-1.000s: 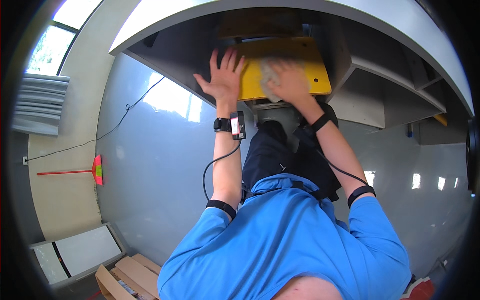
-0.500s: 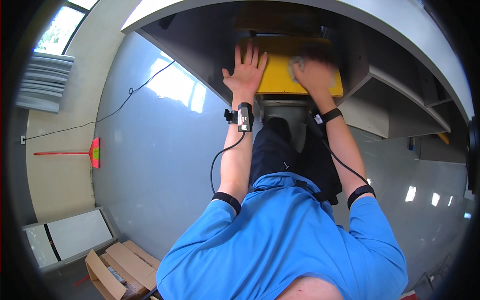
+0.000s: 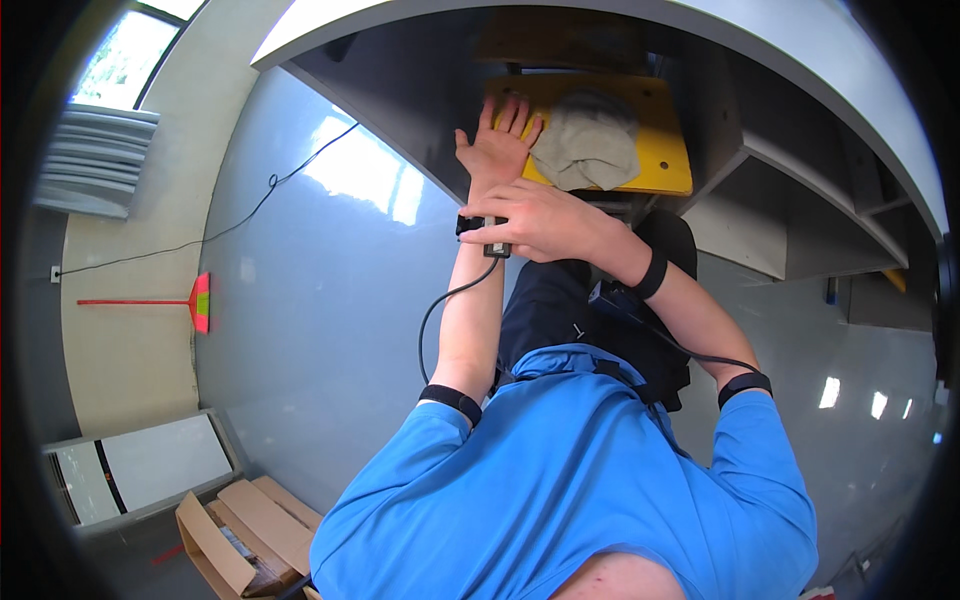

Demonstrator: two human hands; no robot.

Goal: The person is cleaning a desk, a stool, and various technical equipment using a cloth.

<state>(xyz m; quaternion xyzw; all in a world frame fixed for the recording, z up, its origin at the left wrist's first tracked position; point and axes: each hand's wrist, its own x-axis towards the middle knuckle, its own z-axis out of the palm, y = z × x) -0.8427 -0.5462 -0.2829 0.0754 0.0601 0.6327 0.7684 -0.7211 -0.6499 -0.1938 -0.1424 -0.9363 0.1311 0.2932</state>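
A yellow board like a stool seat [image 3: 655, 140] stands under the desk's overhang. On it lies a crumpled grey-beige cloth [image 3: 588, 140], touched by neither hand. My left hand [image 3: 503, 145] rests at the board's left edge, open, with fingers spread. Around my left wrist sits a black strapped device [image 3: 496, 240] with a cable. My right hand [image 3: 545, 222] reaches across and grips this device, its fingers laid over the top. The hand hides most of the device.
A curved white desk [image 3: 790, 60] arches overhead, with grey shelves [image 3: 750, 225] on the right. A black cable [image 3: 272, 183] crosses the floor at left. Beyond it are a red broom [image 3: 200, 302], a white cabinet [image 3: 165, 465] and an open cardboard box [image 3: 250, 540].
My right hand has let go of the cloth, leaving it on the yellow board, and has moved left onto the device on my left wrist. The left hand has barely shifted.
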